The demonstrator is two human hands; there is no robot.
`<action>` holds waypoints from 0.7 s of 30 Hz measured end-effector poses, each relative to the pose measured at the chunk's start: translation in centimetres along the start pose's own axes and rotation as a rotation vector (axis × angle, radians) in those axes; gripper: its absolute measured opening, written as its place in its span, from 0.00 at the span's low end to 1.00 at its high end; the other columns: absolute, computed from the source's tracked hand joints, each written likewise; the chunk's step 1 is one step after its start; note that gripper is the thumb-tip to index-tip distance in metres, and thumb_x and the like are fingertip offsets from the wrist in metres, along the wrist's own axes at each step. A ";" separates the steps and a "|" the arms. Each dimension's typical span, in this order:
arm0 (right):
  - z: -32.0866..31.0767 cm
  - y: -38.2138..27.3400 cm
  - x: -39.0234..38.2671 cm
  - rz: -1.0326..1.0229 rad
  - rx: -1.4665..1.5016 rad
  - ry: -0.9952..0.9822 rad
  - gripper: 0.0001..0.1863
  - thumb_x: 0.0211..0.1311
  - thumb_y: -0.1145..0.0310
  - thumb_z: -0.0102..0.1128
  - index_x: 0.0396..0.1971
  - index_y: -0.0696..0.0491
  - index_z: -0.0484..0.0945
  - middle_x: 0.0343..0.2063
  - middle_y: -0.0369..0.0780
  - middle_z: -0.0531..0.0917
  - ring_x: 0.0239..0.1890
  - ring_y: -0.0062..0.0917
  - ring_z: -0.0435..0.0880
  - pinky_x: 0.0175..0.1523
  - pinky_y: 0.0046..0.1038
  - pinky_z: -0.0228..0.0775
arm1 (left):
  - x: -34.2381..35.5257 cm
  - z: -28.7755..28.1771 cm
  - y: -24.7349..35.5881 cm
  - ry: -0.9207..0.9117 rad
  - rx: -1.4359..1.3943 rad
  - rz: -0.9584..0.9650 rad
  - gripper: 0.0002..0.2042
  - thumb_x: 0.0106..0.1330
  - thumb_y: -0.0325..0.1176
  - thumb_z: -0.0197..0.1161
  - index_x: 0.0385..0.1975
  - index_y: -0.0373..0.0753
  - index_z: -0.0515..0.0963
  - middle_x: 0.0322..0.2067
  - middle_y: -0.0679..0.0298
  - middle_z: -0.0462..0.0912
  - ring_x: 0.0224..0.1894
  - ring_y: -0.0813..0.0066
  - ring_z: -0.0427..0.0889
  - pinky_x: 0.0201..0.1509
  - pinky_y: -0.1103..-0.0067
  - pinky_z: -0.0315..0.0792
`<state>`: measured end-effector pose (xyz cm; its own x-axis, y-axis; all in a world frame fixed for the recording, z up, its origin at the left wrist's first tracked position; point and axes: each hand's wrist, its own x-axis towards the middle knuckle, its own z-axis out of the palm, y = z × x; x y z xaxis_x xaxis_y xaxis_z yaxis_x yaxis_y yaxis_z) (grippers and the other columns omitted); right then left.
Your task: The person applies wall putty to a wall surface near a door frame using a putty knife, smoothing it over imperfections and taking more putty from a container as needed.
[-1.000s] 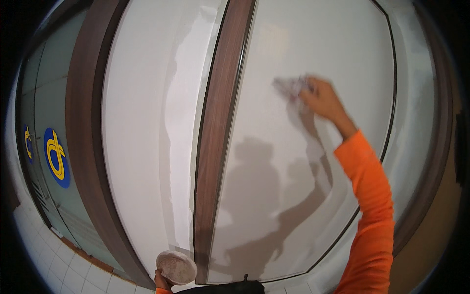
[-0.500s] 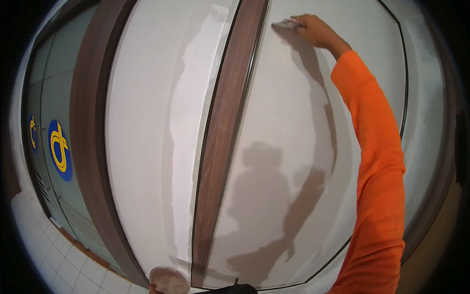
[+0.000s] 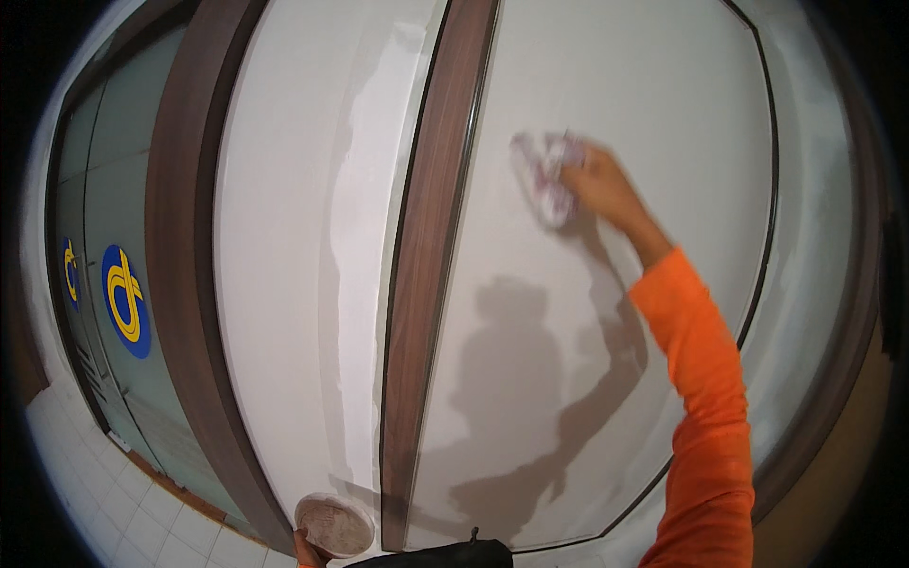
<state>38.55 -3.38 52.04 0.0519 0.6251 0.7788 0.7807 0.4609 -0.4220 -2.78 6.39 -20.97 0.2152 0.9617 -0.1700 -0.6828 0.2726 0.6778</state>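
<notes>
Lowered since half a second ago in the head view, the right hand (image 3: 598,185) pinches a blurred, crumpled whitish-purple wad (image 3: 554,180) right of the brown wooden strip (image 3: 436,237), before a pale panel (image 3: 682,170); contact cannot be told. Left of the strip's foot, the left hand (image 3: 305,549) holds a shallow bowl (image 3: 366,520) by its edge.

a crumpled cloth-like piece (image 3: 552,194), whitish with purple-pink marks, was held up in the upper middle of the frame; its outline was blurred. a round shallow bowl (image 3: 320,509), with pale rim and pinkish-brown inside, was held at the lower left, its opening facing the camera.
</notes>
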 end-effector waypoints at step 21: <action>15.9 2.9 -16.2 0.392 0.461 -0.538 0.14 0.59 0.76 0.51 0.45 0.63 0.76 0.34 0.36 0.83 0.33 0.16 0.79 0.39 0.24 0.73 | -6.5 15.1 14.0 -0.159 0.115 0.326 0.30 0.74 0.51 0.47 0.63 0.30 0.66 0.57 0.55 0.76 0.58 0.68 0.76 0.63 0.75 0.68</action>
<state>30.10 -2.15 30.82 -0.1303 0.9584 0.2541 0.4271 0.2855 -0.8579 -3.19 3.50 0.37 0.1109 0.9784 0.1747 -0.6526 -0.0609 0.7552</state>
